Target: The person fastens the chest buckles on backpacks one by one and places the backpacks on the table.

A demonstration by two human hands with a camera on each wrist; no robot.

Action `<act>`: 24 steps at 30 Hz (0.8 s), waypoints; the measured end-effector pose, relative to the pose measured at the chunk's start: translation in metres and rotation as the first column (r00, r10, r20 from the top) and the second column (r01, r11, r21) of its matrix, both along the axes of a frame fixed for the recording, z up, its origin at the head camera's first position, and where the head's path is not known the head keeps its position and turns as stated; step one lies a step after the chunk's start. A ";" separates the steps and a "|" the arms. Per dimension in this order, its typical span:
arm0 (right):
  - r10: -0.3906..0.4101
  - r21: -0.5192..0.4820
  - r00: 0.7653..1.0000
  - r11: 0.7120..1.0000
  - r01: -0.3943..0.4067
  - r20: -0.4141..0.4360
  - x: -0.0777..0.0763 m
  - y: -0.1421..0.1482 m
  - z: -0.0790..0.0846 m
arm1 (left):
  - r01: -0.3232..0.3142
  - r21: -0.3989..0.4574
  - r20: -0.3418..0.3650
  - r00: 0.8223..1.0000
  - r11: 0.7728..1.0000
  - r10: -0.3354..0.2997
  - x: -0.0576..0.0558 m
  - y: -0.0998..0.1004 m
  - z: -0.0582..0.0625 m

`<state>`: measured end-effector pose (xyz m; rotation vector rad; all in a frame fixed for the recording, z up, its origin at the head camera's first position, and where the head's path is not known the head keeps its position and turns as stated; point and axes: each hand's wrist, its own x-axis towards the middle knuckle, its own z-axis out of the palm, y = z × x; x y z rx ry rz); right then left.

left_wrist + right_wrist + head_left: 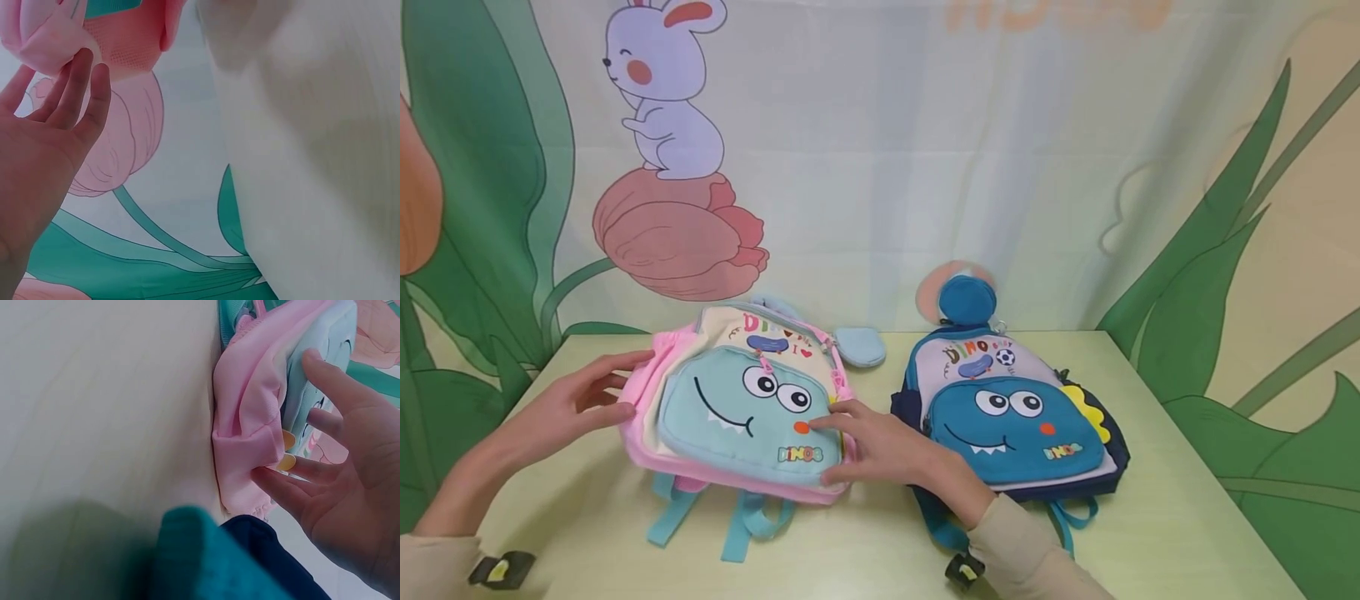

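Note:
A pink and mint kids' backpack (737, 417) with a dinosaur face lies front up on the table, slightly askew. At its left side is my left hand (580, 400), fingers spread and fingertips against the pink side, as the left wrist view also shows at the pink fabric (56, 44). My right hand (883, 442) reaches across its right edge. In the right wrist view the thumb (331, 375) lies by the mint front pocket and the other fingers spread along the pink side panel (247, 431). Teal straps (673, 512) stick out below the backpack.
A blue dinosaur backpack (1022, 433) lies to the right, close beside my right forearm, with a round blue pouch (967, 300) at its top. A light blue pouch (860, 347) lies behind the pink backpack. A printed curtain (880, 167) hangs behind the pale table (1180, 533).

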<state>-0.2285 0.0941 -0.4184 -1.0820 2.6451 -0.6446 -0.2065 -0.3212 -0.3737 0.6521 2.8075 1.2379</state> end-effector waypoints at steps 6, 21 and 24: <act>0.009 -0.009 1.000 1.000 -0.009 0.016 0.001 -0.001 0.001 | -0.011 0.003 -0.022 1.000 1.000 0.011 0.005 0.006 0.008; 0.197 -0.137 0.962 0.965 -0.225 -0.186 0.004 -0.009 -0.003 | -0.024 0.091 -0.226 0.973 0.996 0.044 0.013 0.029 0.023; 0.214 -0.153 0.963 0.959 -0.239 -0.167 0.006 -0.013 -0.001 | -0.041 0.122 -0.242 0.968 0.992 0.070 0.016 0.036 0.028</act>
